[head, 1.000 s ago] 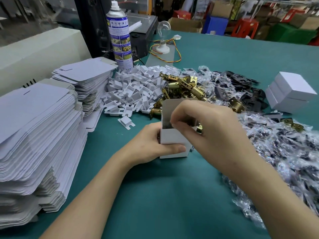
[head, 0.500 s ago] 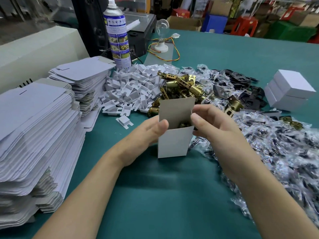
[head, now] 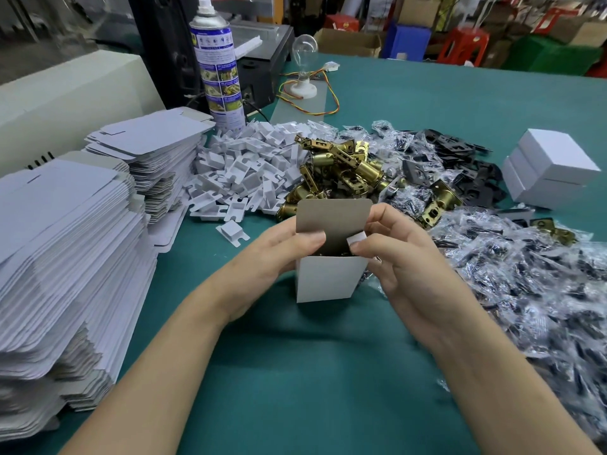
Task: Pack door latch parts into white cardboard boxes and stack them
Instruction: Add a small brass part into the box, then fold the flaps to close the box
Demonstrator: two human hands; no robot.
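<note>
A small white cardboard box (head: 328, 279) stands upright on the green table in front of me, its grey lid flap raised at the back. My left hand (head: 279, 254) grips its left side, thumb over the left side flap. My right hand (head: 404, 257) holds the right side, thumb and forefinger folding the small right flap inward. Dark parts show inside the box. Behind it lie brass latch bodies (head: 341, 169), white plastic pieces (head: 243, 169), black plates (head: 460, 162) and bagged screws (head: 532, 267). Two closed white boxes (head: 551, 172) are stacked at the right.
Tall stacks of flat box blanks (head: 65, 257) fill the left side, with a lower stack (head: 154, 146) behind. A spray can (head: 218, 67), a bulb on a wired socket (head: 303, 70) and a dark machine stand at the back. Bare green table (head: 295, 389) lies near me.
The box has been lifted upright from a lower hold. My right hand withdrew from inside it and now folds the right flap, while my left thumb moved onto the left flap.
</note>
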